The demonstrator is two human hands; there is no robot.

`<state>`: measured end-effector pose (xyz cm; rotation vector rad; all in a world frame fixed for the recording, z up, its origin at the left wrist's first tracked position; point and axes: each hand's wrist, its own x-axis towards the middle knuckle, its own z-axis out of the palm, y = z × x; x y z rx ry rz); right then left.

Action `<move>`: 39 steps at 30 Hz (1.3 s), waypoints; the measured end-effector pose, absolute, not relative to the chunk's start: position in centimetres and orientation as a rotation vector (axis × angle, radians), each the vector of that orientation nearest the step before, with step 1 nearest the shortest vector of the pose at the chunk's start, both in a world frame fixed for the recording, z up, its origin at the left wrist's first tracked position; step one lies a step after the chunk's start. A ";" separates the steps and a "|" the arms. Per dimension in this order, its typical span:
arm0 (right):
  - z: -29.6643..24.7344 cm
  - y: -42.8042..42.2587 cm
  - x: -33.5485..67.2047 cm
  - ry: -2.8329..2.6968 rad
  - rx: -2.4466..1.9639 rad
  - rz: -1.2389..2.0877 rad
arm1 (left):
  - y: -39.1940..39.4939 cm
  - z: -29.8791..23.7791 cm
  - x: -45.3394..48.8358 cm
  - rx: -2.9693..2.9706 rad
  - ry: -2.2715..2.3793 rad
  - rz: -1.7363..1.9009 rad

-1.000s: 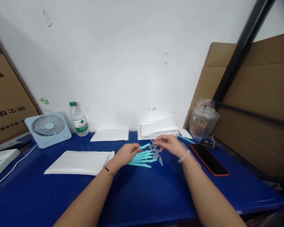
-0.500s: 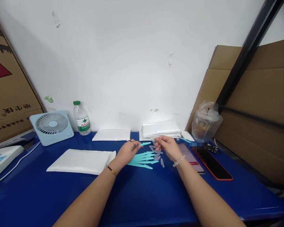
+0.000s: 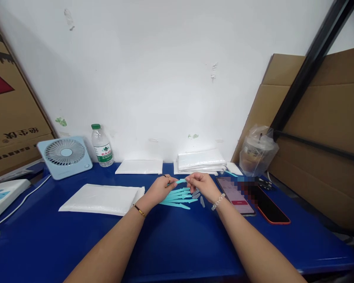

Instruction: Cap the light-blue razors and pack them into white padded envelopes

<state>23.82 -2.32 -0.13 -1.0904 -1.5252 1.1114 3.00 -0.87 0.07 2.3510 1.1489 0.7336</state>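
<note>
My left hand (image 3: pixel 161 188) pinches a turquoise eyebrow razor (image 3: pixel 181 181) by its handle, blade end pointing right. Closed at that blade end are the fingertips of my right hand (image 3: pixel 204 186), on a small clear blade cap mostly hidden by the fingers. Just below, several more turquoise razors (image 3: pixel 179 199) lie fanned out on the blue table, handles partly behind my left hand. Loose translucent caps (image 3: pixel 202 202) are scattered to their right, some under my right hand.
A white padded mailer (image 3: pixel 100 199) lies left, with stacked mailers (image 3: pixel 200 160) and another packet (image 3: pixel 139 166) along the wall. A fan (image 3: pixel 66 157), water bottle (image 3: pixel 102 147) and power strip (image 3: pixel 6 196) stand left. Two phones (image 3: pixel 237 198) (image 3: pixel 273 206) and a bagged drink cup (image 3: pixel 255 155) are right.
My right hand has moved left and down to the razor's blade end, closing the gap between my hands. My left hand has stayed almost in place, still gripping the razor.
</note>
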 end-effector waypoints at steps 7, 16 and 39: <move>-0.5 -1.1 27.0 -1.931 -1.434 0.557 | 1.5 -2.8 2.2 2.426 1.388 0.593; -1.6 -0.3 28.3 -2.117 -1.536 0.360 | -0.6 -2.4 4.0 2.572 1.268 0.713; -1.9 -0.2 28.0 -2.169 -1.493 0.419 | -3.0 -1.5 5.3 2.359 1.233 0.383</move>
